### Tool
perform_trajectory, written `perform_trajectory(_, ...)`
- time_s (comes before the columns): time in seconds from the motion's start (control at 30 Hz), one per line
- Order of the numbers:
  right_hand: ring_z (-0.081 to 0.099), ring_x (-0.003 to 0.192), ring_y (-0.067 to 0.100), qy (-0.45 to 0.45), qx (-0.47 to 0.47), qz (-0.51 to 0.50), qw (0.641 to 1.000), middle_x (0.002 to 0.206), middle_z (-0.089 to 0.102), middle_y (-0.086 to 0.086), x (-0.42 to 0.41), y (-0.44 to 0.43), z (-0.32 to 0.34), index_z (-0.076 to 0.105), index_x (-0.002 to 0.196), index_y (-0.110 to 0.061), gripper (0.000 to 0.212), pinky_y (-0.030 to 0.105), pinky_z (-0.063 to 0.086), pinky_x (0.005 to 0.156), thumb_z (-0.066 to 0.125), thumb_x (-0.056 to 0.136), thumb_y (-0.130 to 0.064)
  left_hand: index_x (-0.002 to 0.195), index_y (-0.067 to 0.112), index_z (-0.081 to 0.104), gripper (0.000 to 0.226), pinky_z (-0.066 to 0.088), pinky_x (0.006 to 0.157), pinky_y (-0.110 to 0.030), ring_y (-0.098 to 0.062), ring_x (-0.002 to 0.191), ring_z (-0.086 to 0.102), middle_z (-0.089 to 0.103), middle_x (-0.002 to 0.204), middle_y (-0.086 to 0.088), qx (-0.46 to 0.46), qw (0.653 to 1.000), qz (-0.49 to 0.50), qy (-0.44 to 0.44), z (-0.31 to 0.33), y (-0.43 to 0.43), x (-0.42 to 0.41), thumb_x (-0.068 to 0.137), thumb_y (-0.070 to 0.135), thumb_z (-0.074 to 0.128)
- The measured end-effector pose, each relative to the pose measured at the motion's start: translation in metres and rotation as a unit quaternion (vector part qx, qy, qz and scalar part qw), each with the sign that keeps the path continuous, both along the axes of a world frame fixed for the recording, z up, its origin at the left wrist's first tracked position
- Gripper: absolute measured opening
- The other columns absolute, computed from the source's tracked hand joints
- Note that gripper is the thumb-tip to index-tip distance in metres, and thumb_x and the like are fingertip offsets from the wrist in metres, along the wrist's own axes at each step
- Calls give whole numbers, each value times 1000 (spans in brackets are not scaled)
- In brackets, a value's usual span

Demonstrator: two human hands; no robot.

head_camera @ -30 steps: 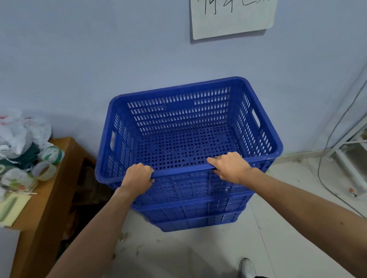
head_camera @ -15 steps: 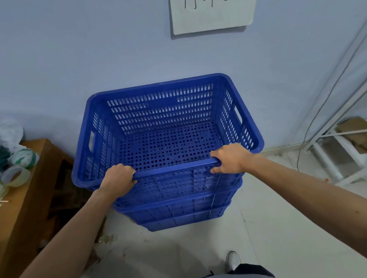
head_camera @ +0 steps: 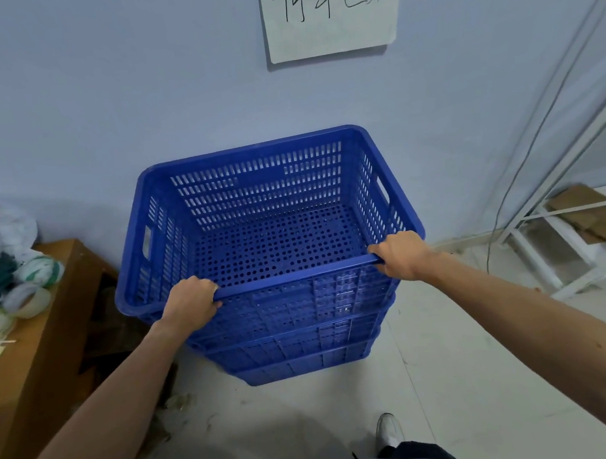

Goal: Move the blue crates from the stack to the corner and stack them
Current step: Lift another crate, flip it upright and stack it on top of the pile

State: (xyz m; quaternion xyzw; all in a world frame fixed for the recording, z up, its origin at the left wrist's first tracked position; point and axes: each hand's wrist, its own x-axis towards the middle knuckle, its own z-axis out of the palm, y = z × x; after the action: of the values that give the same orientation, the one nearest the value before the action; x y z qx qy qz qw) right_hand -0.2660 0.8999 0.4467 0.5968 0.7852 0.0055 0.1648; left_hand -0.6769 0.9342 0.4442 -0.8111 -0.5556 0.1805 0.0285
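A stack of perforated blue crates (head_camera: 299,355) stands on the pale floor against the blue wall. The top blue crate (head_camera: 265,203) is empty and sits nested in the ones below. My left hand (head_camera: 190,303) is closed over the near rim close to its left corner. My right hand (head_camera: 400,255) grips the same rim near its right corner. The near rim tilts slightly, lower on the left.
A wooden table (head_camera: 44,328) with plastic bags and tape rolls (head_camera: 32,298) stands at the left. A white metal frame (head_camera: 569,240) with cardboard and a hanging cable is at the right. A paper sign (head_camera: 328,8) hangs on the wall. My shoe (head_camera: 387,430) is below the stack.
My hands have stayed on the near rim, the right one sliding out toward the right corner. The crate has shifted a little in view as my head moved.
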Motion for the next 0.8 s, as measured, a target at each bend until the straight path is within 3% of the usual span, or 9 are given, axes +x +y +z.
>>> perform_trajectory(0.3,68,90,29,58,44,-14,997,109,66,2,-6,-5,-10,47,118,-19,25,42,56,76,44,100,-35,100,20,64,28,44,63,-30,-20,83,65,67,91,0,41,999,21,22,-1,3,-3,95,46,56)
perform_trajectory(0.5,67,90,27,67,46,-16,997,109,63,1,-2,-4,-13,44,121,-21,29,41,57,75,46,98,-38,99,17,62,23,50,68,-33,-23,83,66,67,91,-3,47,995,81,-19,-4,-10,7,95,39,58)
perform_trajectory(0.8,67,91,27,62,44,-31,997,108,65,-1,-2,-7,-12,49,119,-21,30,42,57,76,49,95,-40,103,18,60,17,49,69,-34,-22,83,65,68,91,-1,36,997,30,-60,-7,-8,-2,96,33,58)
